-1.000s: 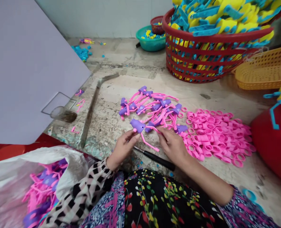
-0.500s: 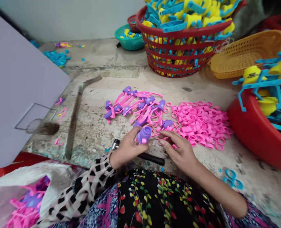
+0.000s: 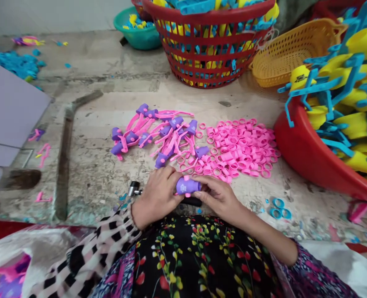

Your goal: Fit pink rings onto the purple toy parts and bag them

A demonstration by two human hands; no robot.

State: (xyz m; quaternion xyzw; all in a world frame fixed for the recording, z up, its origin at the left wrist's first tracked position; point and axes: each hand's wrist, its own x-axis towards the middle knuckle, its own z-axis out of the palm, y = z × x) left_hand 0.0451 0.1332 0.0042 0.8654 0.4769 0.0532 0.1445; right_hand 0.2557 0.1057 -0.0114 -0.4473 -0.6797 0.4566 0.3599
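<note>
My left hand (image 3: pixel 160 193) is closed round one end of a purple plastic piece (image 3: pixel 186 187) with pink knobs, which lies sideways in front of my body. The fingers of my right hand (image 3: pixel 219 198) are pinched at its open right end; whether they hold a small ring there is hidden. Just beyond my hands lie purple and pink assembled pieces (image 3: pixel 173 132), and right of them a heap of pink rings (image 3: pixel 242 147). A dark-handled tool (image 3: pixel 134 188) with a metal head is partly under my hands.
A red basket (image 3: pixel 205 45) of yellow and blue pieces stands at the back, beside a green bowl (image 3: pixel 142 38) and an orange basket (image 3: pixel 285 56). A red tub (image 3: pixel 307 153) is at right. Blue rings (image 3: pixel 279 209) lie near right; a metal bar (image 3: pixel 64 161) is at left.
The purple piece has turned from upright to sideways. My right hand has moved in from the side and now meets its open end. The view has shifted right and down.
</note>
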